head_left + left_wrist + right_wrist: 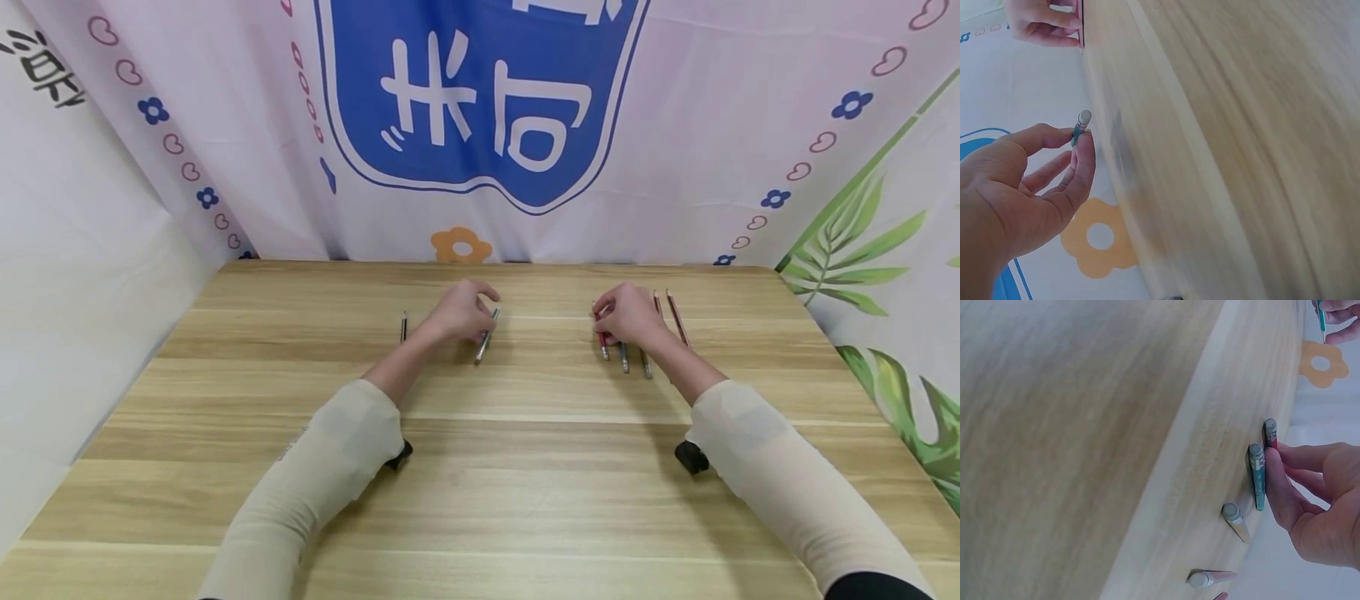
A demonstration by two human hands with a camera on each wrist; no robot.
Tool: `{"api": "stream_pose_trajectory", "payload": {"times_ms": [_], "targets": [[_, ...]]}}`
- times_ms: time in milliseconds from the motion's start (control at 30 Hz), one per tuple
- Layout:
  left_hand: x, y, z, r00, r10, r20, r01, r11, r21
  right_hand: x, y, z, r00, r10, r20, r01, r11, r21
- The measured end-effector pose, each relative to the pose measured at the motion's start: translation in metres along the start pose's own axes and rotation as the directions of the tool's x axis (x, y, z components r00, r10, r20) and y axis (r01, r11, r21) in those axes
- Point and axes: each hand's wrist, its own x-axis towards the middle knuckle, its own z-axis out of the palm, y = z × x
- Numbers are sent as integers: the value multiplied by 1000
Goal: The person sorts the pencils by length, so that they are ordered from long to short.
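Observation:
My left hand (461, 312) pinches a green pencil (1077, 133) between thumb and fingers, its eraser end toward me. In the left wrist view, this pencil appears raised off the tabletop, with a blurred shadow beside it. Toward the right, my right hand (632, 315) pinches a red pencil (604, 348) that lies at the left end of a row. Right beside it is another green pencil (1258, 478), close to my fingers. Then come a yellowish pencil (1237, 526) and a pale red one (1215, 577), partly hidden by my hand and forearm in the head view.
A dark pencil (404, 327) lies left of my left hand, partly behind the forearm. At the row's right end lies a dark red pencil (678, 317). The wooden table (525, 500) ends at a printed curtain (285, 208).

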Motion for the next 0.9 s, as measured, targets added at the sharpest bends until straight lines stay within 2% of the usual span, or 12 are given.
{"api": "stream_pose_trajectory", "payload": {"times_ms": [267,467,700,900], "targets": [[7,6,13,1000,21,14,-21,999,-25,0,0,0,1000,12,1,-12,1000,15],[11,9,22,999,29,25,-27,996,-81,-1,0,0,1000,9,-5,-9,1000,5],[15,13,31,999,9,48,1,980,-197,-1,1,0,1000,-12,-3,12,1000,-3],[19,16,39,998,-20,57,34,967,-251,0,1,0,1000,-6,2,6,1000,-3]]}}
